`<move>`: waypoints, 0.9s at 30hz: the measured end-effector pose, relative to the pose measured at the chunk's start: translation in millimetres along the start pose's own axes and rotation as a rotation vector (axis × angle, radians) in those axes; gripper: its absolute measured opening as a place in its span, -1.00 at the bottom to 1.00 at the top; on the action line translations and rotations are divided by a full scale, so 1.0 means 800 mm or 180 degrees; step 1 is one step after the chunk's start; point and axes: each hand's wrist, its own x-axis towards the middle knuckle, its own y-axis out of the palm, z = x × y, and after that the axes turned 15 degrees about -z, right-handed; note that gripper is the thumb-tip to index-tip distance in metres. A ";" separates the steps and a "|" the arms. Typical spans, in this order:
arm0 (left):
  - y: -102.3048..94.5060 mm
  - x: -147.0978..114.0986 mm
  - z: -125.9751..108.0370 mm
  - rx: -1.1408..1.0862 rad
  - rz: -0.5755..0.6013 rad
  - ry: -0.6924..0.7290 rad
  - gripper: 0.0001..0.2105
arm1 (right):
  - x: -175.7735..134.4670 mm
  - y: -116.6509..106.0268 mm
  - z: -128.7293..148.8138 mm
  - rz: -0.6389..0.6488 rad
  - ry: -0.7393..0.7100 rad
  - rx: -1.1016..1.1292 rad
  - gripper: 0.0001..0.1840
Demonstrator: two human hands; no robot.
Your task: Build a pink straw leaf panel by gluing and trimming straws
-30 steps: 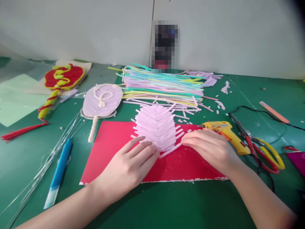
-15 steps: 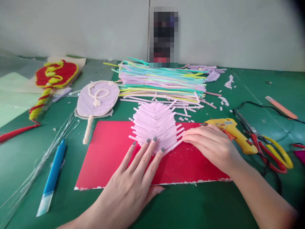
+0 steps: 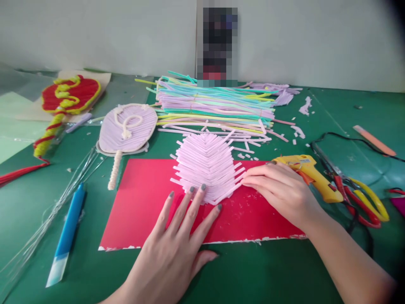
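Lilac strips (image 3: 207, 162), pinched by right hand (image 3: 284, 190) beside glue gun (image 3: 318, 178), meet splayed left hand (image 3: 174, 245).

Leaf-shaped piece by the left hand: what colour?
The piece is pale pinkish-lilac; see the head view.

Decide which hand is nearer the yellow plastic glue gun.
Right: the right hand is just beside the glue gun, overlapping it in view; the left hand is well to its left.
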 end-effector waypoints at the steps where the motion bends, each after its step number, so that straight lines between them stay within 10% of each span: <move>1: 0.000 0.000 0.000 0.0016 -0.0008 -0.0005 -0.46 | 0.000 0.000 0.000 0.0001 0.0009 -0.0009 -0.73; 27: 0.004 0.002 0.003 -0.0042 -0.0136 -0.0011 -0.42 | -0.005 0.003 0.000 0.0003 0.0035 -0.0062 -0.71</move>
